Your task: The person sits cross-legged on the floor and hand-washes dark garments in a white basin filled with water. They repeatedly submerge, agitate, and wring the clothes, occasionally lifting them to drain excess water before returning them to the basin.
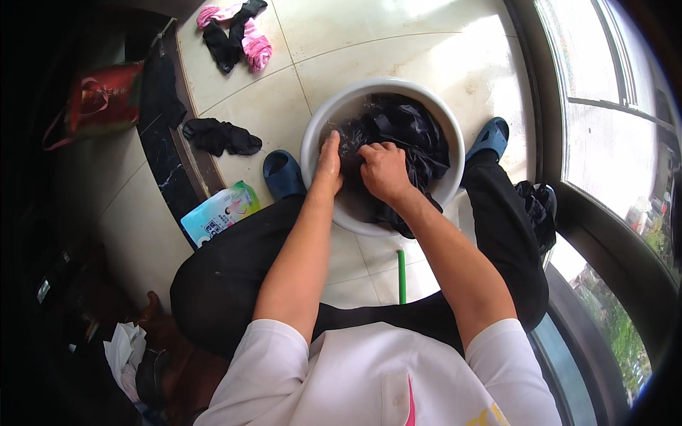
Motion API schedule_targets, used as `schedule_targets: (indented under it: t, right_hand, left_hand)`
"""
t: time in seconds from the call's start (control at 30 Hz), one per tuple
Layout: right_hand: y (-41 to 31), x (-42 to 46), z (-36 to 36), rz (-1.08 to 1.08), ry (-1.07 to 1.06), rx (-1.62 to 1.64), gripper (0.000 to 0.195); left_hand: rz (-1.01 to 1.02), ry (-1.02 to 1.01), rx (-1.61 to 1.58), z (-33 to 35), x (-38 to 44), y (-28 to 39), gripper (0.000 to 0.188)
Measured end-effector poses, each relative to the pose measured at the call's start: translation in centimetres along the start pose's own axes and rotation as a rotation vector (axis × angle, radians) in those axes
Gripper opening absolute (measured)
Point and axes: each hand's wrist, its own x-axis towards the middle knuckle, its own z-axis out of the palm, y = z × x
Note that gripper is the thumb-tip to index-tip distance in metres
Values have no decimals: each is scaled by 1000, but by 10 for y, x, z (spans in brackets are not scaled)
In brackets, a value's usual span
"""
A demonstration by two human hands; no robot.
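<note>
A round white plastic basin stands on the floor between my feet, with murky water in it. Wet black clothing, glossy in places, fills much of it, and a fold hangs over the near rim. My right hand is curled on a bunch of this dark fabric near the middle. Just left of it, my left hand is inside the basin by the left wall, thumb upward. Its other fingers are mostly hidden, so its grip is unclear.
Black and pink socks lie on the tiles at the upper left. Nearer are a crumpled black cloth, a detergent pouch and a red bag. A green stick lies below the basin; a glazed door runs along the right.
</note>
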Motion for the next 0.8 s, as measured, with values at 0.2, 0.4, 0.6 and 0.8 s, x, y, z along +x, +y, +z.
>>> schedule_targets:
  t: [0.2,0.4,0.6,0.8]
  right_hand:
    - [-62,-62,-42,-132,-53,327,15]
    - [-65,-62,-42,162,94,264,17]
    - [-13,-49,-31,344,140,141,20]
    - [5,-66,-35,325,234,85,44]
  left_hand:
    - [-135,-286,-229,38,-72,20,57]
    - [-78,-228,-263,36,-86,-21,47]
    - [-211,49,-202,75,-109,-22,44]
    - [216,156,474,41,-89,7,47]
